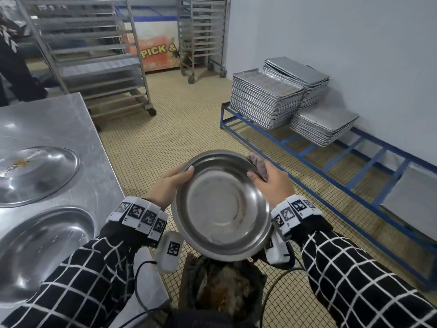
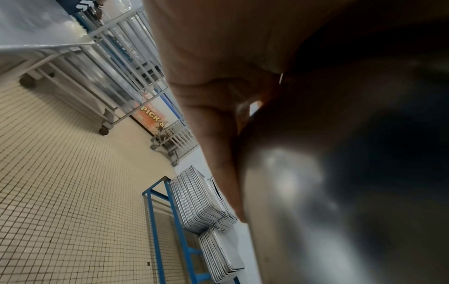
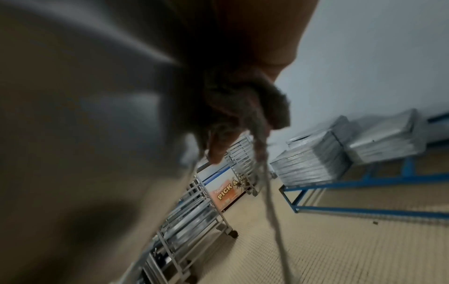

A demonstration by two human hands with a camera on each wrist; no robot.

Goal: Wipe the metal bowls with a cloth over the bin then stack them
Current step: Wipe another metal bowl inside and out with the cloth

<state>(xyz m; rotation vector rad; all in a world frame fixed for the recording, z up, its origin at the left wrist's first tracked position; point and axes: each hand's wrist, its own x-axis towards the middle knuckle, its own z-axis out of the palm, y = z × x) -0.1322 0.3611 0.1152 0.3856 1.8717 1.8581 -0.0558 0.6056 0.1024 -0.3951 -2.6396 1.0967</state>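
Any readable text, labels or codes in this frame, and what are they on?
"PICK &" in yellow letters on the orange front panel of a chest unit behind the racks; anything after it is hidden by a rack.
Wristband markers: black-and-white square codes, no words.
No lettering visible on the bowl.

bowl – silver | sleeves – black-white grid | rack – blue
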